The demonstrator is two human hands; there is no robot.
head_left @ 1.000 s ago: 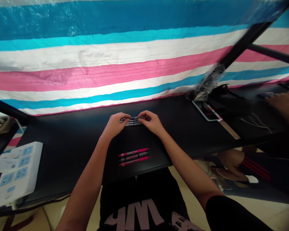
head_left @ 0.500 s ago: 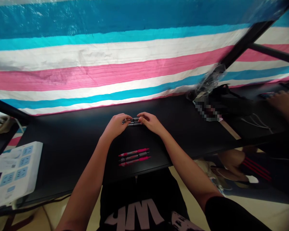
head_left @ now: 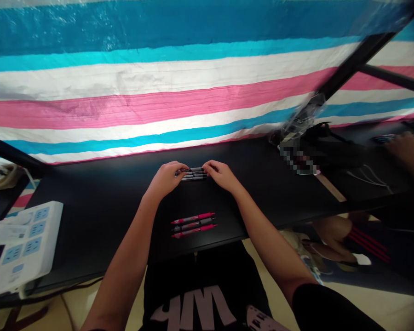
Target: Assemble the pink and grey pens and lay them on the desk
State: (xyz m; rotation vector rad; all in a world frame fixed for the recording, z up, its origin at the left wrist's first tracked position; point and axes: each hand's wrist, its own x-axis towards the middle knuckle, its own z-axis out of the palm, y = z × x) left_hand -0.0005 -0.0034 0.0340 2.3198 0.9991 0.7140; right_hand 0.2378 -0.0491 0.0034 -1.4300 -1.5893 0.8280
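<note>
Several grey-and-black pens lie side by side toward the back of the black table. My left hand is closed around their left ends, the fingertips pinching the farthest pen. On the other side my right hand pinches the right end of that same far pen between thumb and fingers. Part of the left ends is hidden behind my left fingers. Nearer to me lie three more pens in a row: a red pen, a grey-and-black pen and another red pen.
A white power strip stands at the table's left end. To the right are a wooden strip, a black bag and a white cable. Another person's hand is at the far right. Striped plastic sheeting hangs behind the table.
My right hand has shifted slightly to the right, showing more of the grey-and-black pens. My left hand stays at their left ends. The three near pens lie as before.
</note>
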